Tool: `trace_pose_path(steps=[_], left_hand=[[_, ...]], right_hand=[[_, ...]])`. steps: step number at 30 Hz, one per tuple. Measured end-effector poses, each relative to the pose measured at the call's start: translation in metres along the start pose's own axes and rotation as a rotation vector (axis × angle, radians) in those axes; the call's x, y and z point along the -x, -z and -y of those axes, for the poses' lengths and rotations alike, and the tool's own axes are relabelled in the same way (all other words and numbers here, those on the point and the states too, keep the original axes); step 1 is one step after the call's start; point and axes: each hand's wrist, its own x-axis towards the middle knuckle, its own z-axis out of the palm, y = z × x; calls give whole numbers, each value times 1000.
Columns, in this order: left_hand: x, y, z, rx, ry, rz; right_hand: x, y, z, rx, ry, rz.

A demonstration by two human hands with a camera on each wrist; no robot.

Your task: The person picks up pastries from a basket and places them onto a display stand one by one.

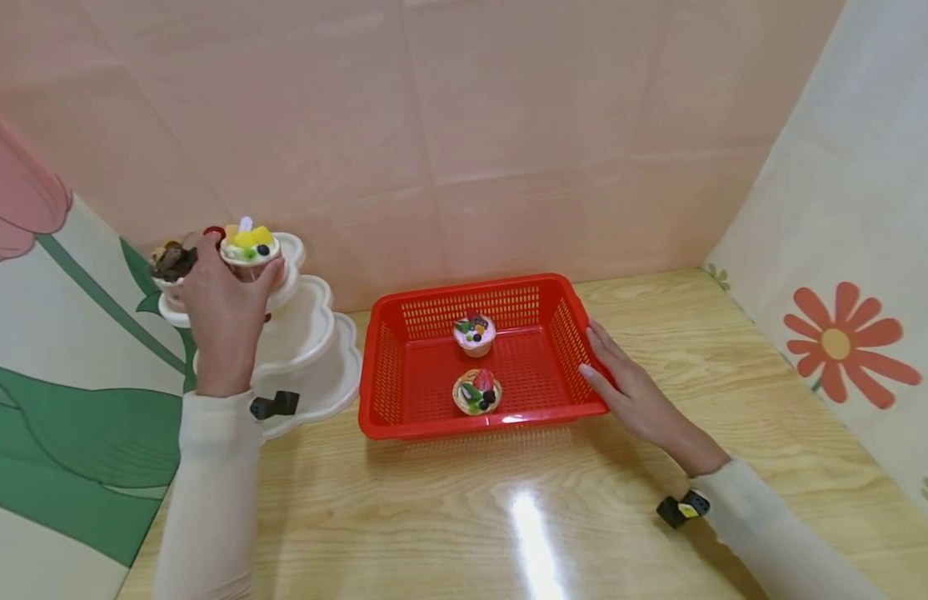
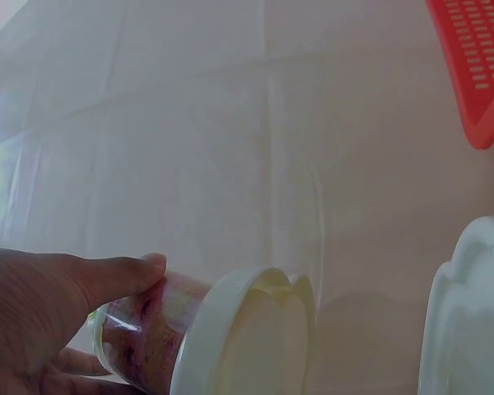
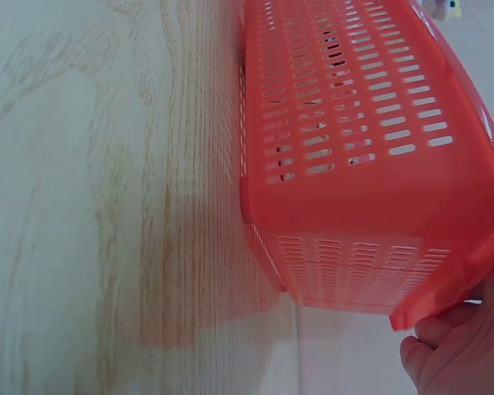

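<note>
The left hand (image 1: 226, 312) pinches a yellow-fruit-topped cup (image 1: 248, 252) between thumb and fingers on the upper tier of a white stand (image 1: 308, 321), with a chocolate-topped cup (image 1: 173, 263) crowding close by, partly hidden. The right hand (image 1: 638, 402) grips the near right rim of a red basket (image 1: 426, 379), whose walls surround a pink-iced cupcake (image 1: 474, 333) and a strawberry-topped cupcake (image 1: 476, 392); beneath lies the wooden table (image 1: 404, 525).
</note>
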Motion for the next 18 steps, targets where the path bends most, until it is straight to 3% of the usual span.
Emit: trace_pose_path(steps=[13,18], left_hand=[[6,-6,3,-16,-76,-93],[6,-6,2,-54,-31,-57]], right_hand=[[-1,1,-1,7,10,13],[-1,1,-1,5,10,14]])
